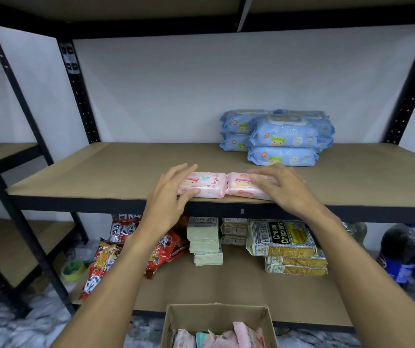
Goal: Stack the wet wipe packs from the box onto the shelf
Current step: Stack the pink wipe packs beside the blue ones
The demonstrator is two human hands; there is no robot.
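Two pink wet wipe packs lie side by side at the front edge of the brown shelf board [101,169]. My left hand [171,194] rests with straight fingers against the left pink pack [205,183], thumb at its front edge. My right hand [281,189] lies flat on top of the right pink pack [239,187]. Further back on the right, blue wet wipe packs [283,139] are stacked in two layers. A cardboard box [216,315] at the bottom holds more pink packs [241,335].
Black metal uprights [79,91] frame the shelf. The lower shelf carries red snack bags [161,249], pale green packets [205,244], cream cracker packs [284,242] and a dark soda bottle [401,249]. A tape roll [73,270] lies at the lower left.
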